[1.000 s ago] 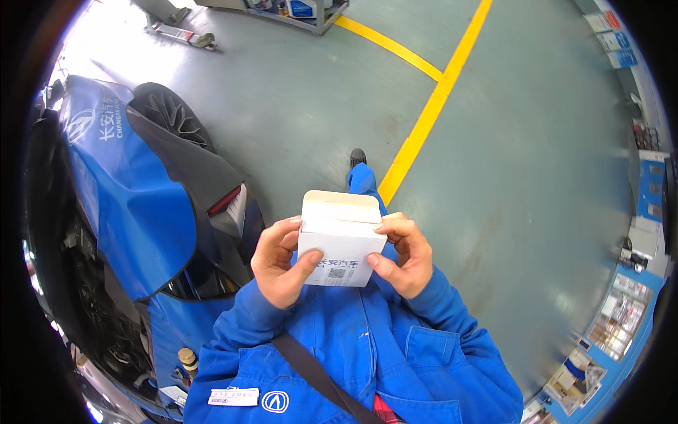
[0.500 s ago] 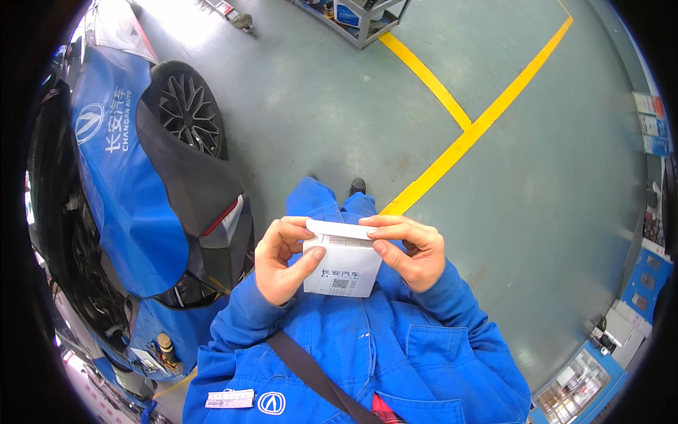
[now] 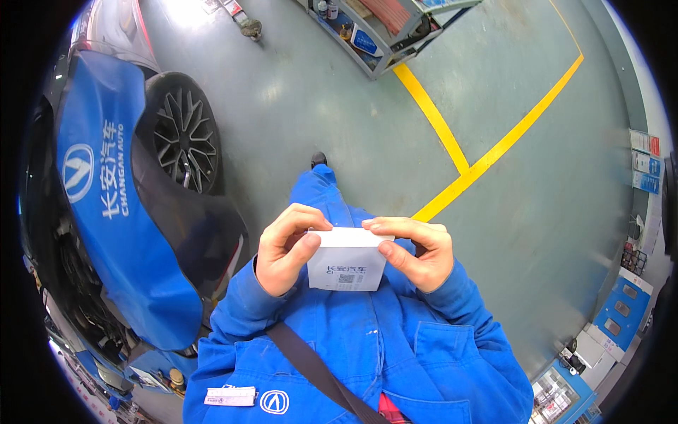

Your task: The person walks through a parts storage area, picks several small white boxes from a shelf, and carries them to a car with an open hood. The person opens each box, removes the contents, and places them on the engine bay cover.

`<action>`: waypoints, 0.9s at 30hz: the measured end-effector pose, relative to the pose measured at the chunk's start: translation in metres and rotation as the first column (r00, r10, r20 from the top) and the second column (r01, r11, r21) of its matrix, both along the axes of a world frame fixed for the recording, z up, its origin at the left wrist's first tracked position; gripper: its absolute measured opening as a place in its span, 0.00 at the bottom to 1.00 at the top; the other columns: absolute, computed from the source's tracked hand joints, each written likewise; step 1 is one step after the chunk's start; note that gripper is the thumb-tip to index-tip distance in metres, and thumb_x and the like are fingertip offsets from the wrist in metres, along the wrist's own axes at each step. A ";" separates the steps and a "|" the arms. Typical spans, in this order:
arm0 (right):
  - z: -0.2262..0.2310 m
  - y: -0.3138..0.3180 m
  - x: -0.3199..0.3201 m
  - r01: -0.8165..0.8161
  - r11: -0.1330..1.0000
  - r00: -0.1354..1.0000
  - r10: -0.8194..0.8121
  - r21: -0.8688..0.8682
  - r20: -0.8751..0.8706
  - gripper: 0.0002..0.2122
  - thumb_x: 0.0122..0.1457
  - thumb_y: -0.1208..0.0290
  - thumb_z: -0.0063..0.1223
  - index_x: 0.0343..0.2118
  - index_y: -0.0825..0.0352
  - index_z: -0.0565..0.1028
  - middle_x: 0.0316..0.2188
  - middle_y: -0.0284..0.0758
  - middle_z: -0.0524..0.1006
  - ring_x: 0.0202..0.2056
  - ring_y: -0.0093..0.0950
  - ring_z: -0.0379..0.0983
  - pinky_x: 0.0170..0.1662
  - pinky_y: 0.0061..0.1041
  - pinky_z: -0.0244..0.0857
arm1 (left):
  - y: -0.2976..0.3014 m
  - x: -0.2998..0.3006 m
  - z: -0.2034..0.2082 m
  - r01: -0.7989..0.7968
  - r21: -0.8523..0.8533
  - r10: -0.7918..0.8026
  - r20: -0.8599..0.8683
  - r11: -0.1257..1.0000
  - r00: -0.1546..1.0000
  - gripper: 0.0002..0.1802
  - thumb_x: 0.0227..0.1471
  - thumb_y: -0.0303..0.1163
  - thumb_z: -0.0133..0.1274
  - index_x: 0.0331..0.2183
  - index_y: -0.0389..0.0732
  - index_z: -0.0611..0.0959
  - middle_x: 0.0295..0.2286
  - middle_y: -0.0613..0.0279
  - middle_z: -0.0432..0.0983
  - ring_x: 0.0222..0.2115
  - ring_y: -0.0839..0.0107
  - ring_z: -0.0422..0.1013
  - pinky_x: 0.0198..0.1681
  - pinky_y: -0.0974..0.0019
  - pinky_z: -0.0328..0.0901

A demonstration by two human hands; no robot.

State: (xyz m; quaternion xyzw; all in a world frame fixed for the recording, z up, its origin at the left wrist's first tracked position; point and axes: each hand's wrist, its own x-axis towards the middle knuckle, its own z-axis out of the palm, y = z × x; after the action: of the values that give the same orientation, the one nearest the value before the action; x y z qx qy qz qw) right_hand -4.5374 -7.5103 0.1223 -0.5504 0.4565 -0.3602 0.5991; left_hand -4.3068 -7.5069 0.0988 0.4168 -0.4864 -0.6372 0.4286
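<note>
You hold the small white box [image 3: 346, 263] in front of your chest, above the grey floor [image 3: 339, 113]: your left hand [image 3: 286, 249] grasps its left side, your right hand [image 3: 417, 252] its right, fingers [image 3: 385, 226] curled over the top edge. The car wheel [image 3: 185, 140] stands at your left.

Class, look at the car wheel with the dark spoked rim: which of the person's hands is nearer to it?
Left. The left hand grips the white box on the side toward the wheel; the right hand holds the box's far side.
</note>
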 end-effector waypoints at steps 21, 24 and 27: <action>-0.009 -0.164 -0.005 -0.233 0.972 0.972 0.233 -0.023 -0.019 0.11 0.50 0.80 0.58 0.38 0.70 0.76 0.42 0.46 0.75 0.44 0.37 0.73 0.46 0.29 0.68 | -0.147 0.015 -0.008 0.106 0.039 -0.110 0.119 0.994 0.987 0.08 0.50 0.22 0.53 0.35 0.31 0.79 0.36 0.52 0.74 0.35 0.68 0.72 0.39 0.68 0.66; -0.024 -0.190 -0.015 -0.327 0.945 0.945 0.327 0.003 0.014 0.15 0.48 0.80 0.61 0.41 0.70 0.75 0.44 0.47 0.74 0.42 0.36 0.74 0.45 0.28 0.68 | -0.163 -0.001 -0.012 0.010 0.120 -0.017 0.054 0.993 0.998 0.11 0.50 0.22 0.53 0.38 0.32 0.78 0.39 0.51 0.72 0.38 0.67 0.72 0.41 0.67 0.66; -0.043 -0.221 -0.032 -0.338 0.940 0.939 0.334 0.044 0.079 0.15 0.50 0.80 0.60 0.43 0.71 0.74 0.42 0.42 0.75 0.40 0.29 0.74 0.42 0.23 0.69 | -0.171 -0.012 -0.030 -0.112 0.145 0.103 0.065 0.983 0.993 0.13 0.52 0.25 0.51 0.41 0.33 0.76 0.40 0.54 0.71 0.38 0.66 0.71 0.42 0.67 0.67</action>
State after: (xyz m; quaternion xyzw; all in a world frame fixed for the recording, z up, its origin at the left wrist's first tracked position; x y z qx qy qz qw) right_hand -4.5690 -7.7318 0.0798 -0.5899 0.3448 -0.2585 0.6829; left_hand -4.3183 -7.6778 0.0686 0.4914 -0.4266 -0.6352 0.4160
